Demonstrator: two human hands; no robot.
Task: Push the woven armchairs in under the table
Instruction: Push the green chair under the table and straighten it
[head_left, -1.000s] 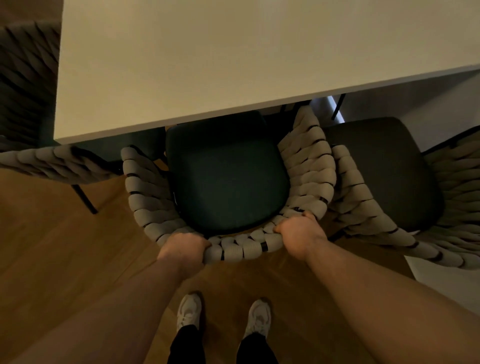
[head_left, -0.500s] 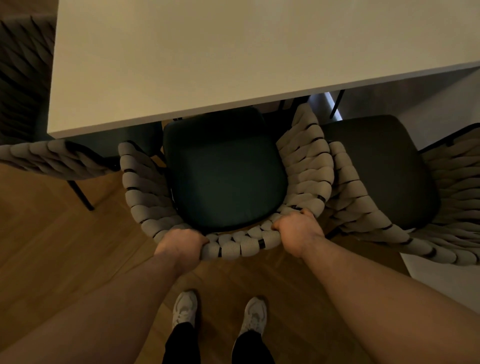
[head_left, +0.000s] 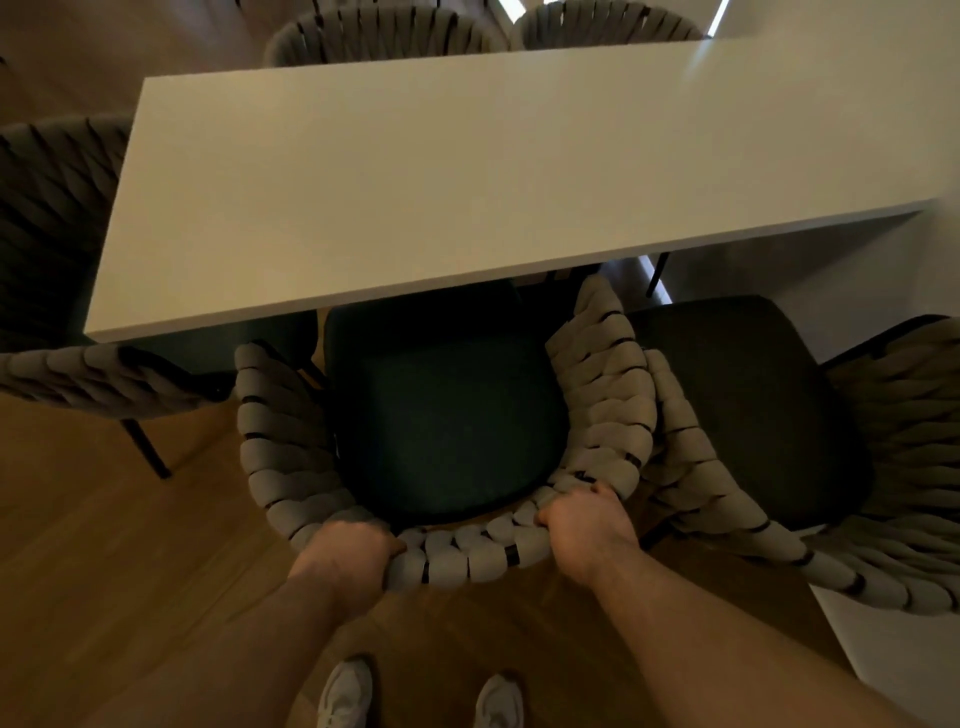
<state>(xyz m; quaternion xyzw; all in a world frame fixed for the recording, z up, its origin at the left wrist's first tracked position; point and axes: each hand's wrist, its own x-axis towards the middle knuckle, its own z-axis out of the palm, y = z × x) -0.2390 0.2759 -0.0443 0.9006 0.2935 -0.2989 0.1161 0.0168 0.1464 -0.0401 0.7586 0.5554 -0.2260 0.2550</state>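
Now, underfoot: pale trainers (head_left: 345, 693) planted on a warm wooden plank floor (head_left: 104, 571).
Hands: the left hand (head_left: 348, 553) and right hand (head_left: 587, 530) are both curled over the top rail of the middle armchair (head_left: 467, 556). They sit one to each side of its curved back, clenched on the padded weave.
Middle armchair, make: a tub-shaped back of fat, soft-looking grey-beige bands wound round a thin dark frame. The cushion (head_left: 447, 415) is dark green, squarish with rounded corners, in matte fabric.
Middle armchair, place: only the front of the seat lies beneath the near edge of the bench (head_left: 467, 182), and most of the cushion is out in the open.
Right armchair (head_left: 727, 493): same weave, with its arm crowded against the middle one's arm. Its dark seat sits almost wholly clear of the bench.
End armchair (head_left: 98, 374): at the bench's left end, its seat seemingly hidden beneath the top.
Bench: a long, pale, smooth slab with a thin square edge.
Far armchairs (head_left: 379, 31): two woven backs close against the far edge.
Progress, by my reckoning: the far side looks finished. The middle chair is barely started in, and the right one is yet to be pushed.
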